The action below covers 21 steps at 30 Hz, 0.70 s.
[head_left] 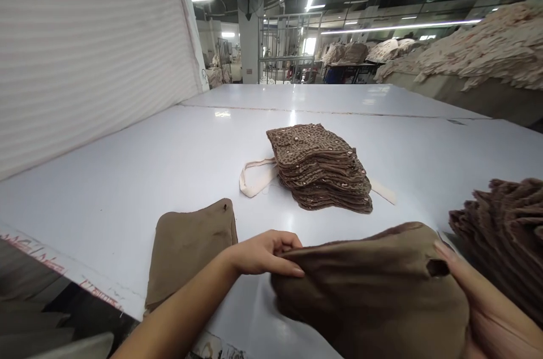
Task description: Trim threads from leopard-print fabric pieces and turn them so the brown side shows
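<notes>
A brown fabric piece [373, 291] with a small dark hole near its right end is stretched between my hands above the table's front edge. My left hand [267, 254] pinches its left edge between thumb and fingers. At the right end my right hand [479, 302] grips it, thumb on top near the hole and most fingers hidden behind the cloth. Left of my left hand lies a flat brown fabric stack [190, 249], also with a small hole at its upper corner. Beyond my hands sits a pile of leopard-print fabric pieces [322, 169] on a pale strip [257, 181].
A dark brown plush fabric pile [504, 234] stands close on the right. The shiny white table [127, 178] stretches far back. On the left rises a large white fabric roll or wall [93, 37]. Heaped pale cloth [487, 48] fills the back right.
</notes>
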{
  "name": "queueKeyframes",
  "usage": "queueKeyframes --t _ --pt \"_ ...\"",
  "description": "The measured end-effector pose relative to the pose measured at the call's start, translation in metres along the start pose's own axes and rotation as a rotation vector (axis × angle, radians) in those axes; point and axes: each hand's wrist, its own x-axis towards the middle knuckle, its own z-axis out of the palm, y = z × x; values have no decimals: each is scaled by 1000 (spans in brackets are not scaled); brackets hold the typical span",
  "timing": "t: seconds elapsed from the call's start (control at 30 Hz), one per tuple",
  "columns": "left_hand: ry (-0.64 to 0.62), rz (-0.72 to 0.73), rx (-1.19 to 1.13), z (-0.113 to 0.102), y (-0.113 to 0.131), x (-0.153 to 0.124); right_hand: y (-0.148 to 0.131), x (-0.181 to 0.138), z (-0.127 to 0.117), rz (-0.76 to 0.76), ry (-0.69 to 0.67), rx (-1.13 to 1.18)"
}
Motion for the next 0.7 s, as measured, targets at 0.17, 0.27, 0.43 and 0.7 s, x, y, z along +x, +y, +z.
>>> queueKeyframes --t 0.17,0.27,0.43,0.7 --pt "423 -149 -46 -13 -18 -8 51 33 -33 -126 54 -570" --pt "611 -216 40 -22 -42 3 84 46 -45 -166 195 -882" --pt "609 -235 23 -28 -52 7 92 40 -36 -274 20 -1097" --pt "565 -6 -106 1 -18 -1 70 42 33 -872 -379 -1077"
